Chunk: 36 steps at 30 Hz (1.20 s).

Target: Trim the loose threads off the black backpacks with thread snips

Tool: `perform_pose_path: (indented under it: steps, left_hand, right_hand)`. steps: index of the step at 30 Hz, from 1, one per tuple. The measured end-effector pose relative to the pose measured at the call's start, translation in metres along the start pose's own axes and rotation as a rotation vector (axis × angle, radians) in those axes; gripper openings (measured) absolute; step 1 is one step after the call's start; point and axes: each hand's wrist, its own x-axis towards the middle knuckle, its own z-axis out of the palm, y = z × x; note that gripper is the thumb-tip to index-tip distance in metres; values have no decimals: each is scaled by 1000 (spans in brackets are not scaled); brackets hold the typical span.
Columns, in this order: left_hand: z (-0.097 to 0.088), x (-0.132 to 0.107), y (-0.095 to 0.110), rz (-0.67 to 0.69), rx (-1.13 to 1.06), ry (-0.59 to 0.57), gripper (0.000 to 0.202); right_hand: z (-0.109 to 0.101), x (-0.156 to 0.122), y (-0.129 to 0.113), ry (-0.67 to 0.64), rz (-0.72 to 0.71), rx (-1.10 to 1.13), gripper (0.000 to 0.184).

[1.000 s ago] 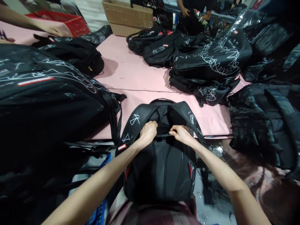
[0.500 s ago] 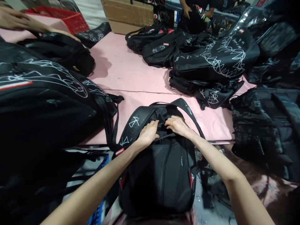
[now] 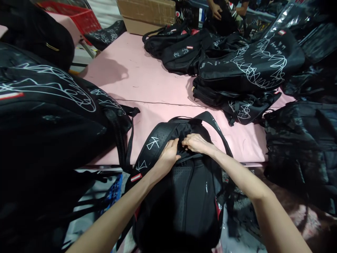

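A black backpack [image 3: 181,196] with white scribbled lines on its straps stands before me, tilted against the table edge, its back panel facing me. The upper part gapes between the straps. My left hand [image 3: 170,154] grips the left side of the opening, with its fingertips tucked into the dark cloth. Beside it, my right hand [image 3: 196,143] is closed, fingers curled on the black cloth inside the opening. What lies deeper in the backpack is hidden. A shoulder strap [image 3: 155,140] arches past my left hand.
The pink table [image 3: 147,84] carries several black bags [image 3: 237,70] at the right. A large black bag [image 3: 52,123] fills the left side. Behind are a red crate [image 3: 76,19], a cardboard box [image 3: 147,15] and another person's hand [image 3: 216,11]. A camouflage bag [image 3: 302,147] stands at right.
My right hand's fingers have curled further into the opening. At the upper left, a black bag has been shifted off leftward, and the co-worker's arms there have left view.
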Motion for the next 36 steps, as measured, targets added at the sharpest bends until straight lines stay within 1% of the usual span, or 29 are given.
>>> perform_pose_path:
  steps: [4, 7, 9, 10, 12, 14, 15, 18, 21, 23, 27, 31, 36]
  left_hand:
    - [-5, -1, 4, -18, -29, -8, 66]
    - [-5, -2, 3, 13, -25, -2, 64]
    - [-3, -3, 2, 34, -22, 17, 64]
    - [-3, -3, 2, 38, -21, 28, 64]
    - [-2, -4, 1, 40, -22, 49, 64]
    - [-3, -4, 2, 36, -19, 51, 63]
    - [-3, -4, 3, 33, -19, 43, 63]
    - [-6, -4, 6, 16, -18, 19, 63]
    - [-8, -4, 8, 5, -20, 23, 63]
    - [-8, -4, 8, -3, -22, 24, 63]
    - [-8, -3, 8, 0, -23, 14, 62]
    - [-8, -4, 9, -6, -10, 21, 65]
    - [-10, -5, 11, 10, -13, 18, 68]
  right_hand:
    - [2, 1, -1, 89, 42, -17, 15]
    - [4, 3, -2, 43, 10, -65, 16]
    - [5, 4, -2, -1, -27, -43, 15]
    - [4, 4, -1, 0, -32, -22, 14]
    - [2, 3, -1, 44, -11, 1, 13]
    - [-1, 2, 0, 80, 18, -37, 14]
    - [-3, 1, 0, 77, 22, -74, 15]
    - [-7, -3, -1, 25, 6, -158, 17]
    - [-7, -4, -2, -27, -35, -194, 12]
    - [-7, -4, -2, -39, -60, -222, 12]
    - [-4, 1, -1, -20, -109, -278, 18]
    - [-4, 1, 2, -9, -158, -290, 17]
    - [-3, -1, 4, 50, -158, -288, 15]
